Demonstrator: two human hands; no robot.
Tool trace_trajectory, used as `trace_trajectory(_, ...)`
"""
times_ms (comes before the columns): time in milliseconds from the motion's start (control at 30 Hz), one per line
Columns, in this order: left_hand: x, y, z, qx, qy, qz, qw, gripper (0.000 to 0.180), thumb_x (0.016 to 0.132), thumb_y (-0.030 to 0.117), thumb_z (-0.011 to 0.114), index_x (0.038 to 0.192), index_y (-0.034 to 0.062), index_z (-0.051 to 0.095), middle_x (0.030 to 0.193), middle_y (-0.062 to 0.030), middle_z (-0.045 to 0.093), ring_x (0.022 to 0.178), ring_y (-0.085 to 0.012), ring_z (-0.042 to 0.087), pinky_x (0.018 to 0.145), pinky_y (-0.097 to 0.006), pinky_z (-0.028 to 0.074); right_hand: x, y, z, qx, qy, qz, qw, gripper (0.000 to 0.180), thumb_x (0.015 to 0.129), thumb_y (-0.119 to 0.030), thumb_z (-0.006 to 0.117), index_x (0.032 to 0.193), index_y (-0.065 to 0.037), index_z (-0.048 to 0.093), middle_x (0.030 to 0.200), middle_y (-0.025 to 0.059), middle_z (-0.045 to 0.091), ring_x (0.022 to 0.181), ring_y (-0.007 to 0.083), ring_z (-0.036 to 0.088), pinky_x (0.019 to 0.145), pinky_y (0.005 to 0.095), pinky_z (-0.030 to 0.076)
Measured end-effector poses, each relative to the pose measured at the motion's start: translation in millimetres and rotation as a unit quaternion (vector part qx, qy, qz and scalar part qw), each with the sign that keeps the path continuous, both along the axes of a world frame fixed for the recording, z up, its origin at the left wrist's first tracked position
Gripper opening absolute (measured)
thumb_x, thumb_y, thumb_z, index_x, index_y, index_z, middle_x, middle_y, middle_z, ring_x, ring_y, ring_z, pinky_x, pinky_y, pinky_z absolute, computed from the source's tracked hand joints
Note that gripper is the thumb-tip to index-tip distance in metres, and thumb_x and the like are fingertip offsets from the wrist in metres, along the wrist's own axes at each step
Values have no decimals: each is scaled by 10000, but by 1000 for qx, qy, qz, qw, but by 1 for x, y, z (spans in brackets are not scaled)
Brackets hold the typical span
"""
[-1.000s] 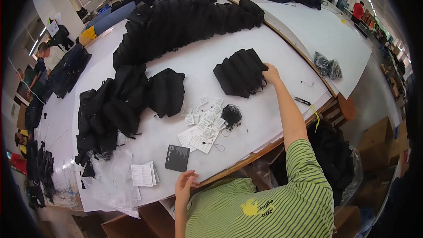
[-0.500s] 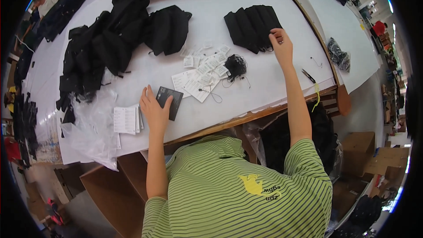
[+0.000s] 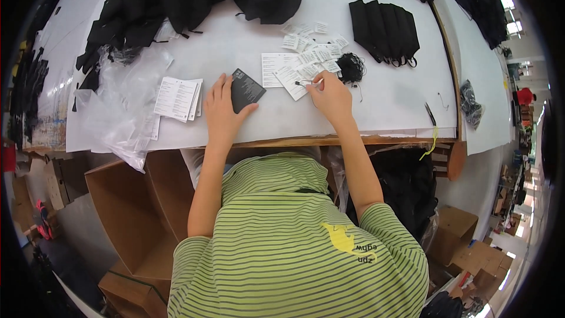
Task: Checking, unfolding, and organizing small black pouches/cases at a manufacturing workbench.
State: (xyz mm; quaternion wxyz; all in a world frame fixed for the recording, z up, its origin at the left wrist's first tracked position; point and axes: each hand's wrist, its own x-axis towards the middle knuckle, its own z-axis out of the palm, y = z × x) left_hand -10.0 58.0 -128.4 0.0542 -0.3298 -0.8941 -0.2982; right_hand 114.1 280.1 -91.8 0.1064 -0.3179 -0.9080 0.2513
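Observation:
My left hand [image 3: 222,111] lies on the table with its fingers stretched and thumb spread, along the edge of a black printed card [image 3: 247,90]. The fingers touch or nearly touch the card's left side. My right hand [image 3: 333,99] pinches a thin black tag string [image 3: 299,83] over the white printed cards [image 3: 282,69]. Just beyond that hand is a tangled bundle of black strings [image 3: 352,68]. Small white labels [image 3: 318,53] lie scattered over the cards. A stack of white cards [image 3: 175,99] sits left of my left hand.
Clear plastic bags [image 3: 120,100] lie at the left. Black garments [image 3: 170,0] are heaped along the far left. A folded black fabric piece [image 3: 385,32] is at the far right. Thread snips [image 3: 431,114] with a yellow cord lie near the right edge. Cardboard boxes [image 3: 126,212] stand below the table [image 3: 382,106].
My right hand has left the folded black fabric piece, come toward me and left, and taken a tag string. My left hand has shifted off the black card to its edge. The view has shifted.

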Motion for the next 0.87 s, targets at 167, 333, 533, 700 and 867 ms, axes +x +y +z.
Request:
trace_trajectory(167, 2, 3, 1, 16, -22, 20, 999, 762, 684, 327, 783, 1325, 57, 472, 1312, -97, 477, 1152, -296, 436, 978, -432, 336, -6, 8, -9, -16, -64, 25, 997, 171, 796, -236, 692, 815, -80, 625, 787, 64, 633, 735, 251, 619, 657, 364, 477)
trace_trajectory(333, 2, 0, 13, 70, -74, 71, 992, 648, 708, 194, 771, 1277, 45, 496, 1224, -107, 511, 1047, -299, 476, 910, -378, 393, -2, -1, 0, -22, -83, -11, 996, 170, 794, -234, 693, 807, -77, 628, 781, 70, 634, 742, 253, 621, 659, 372, 475)
trace_trajectory(533, -8, -26, 18, 205, -349, 36, 914, 452, 802, 78, 700, 1197, 13, 490, 963, -94, 623, 822, -174, 589, 767, -290, 462, 5, 2, -15, 44, -40, 9, 998, 173, 793, -218, 686, 797, -57, 621, 774, 75, 630, 748, 250, 615, 660, 368, 472)
trace_trajectory(700, 12, -27, 50, 431, -526, 5, 733, 448, 904, 56, 590, 1313, 58, 406, 1026, -113, 631, 921, -142, 598, 846, -270, 463, -2, 13, 11, -131, 81, 31, 988, 168, 808, -185, 698, 875, -34, 663, 697, 22, 599, 611, 131, 532, 569, 279, 413)
trace_trajectory(867, 18, -27, 12, 614, -740, -201, 184, 626, 953, 31, 466, 1490, 224, 208, 1455, -147, 262, 1246, -248, 401, 963, -264, 426, -13, 7, 42, -259, 244, 37, 934, 130, 847, -183, 695, 859, -57, 668, 632, -55, 507, 604, 36, 449, 543, 188, 324)
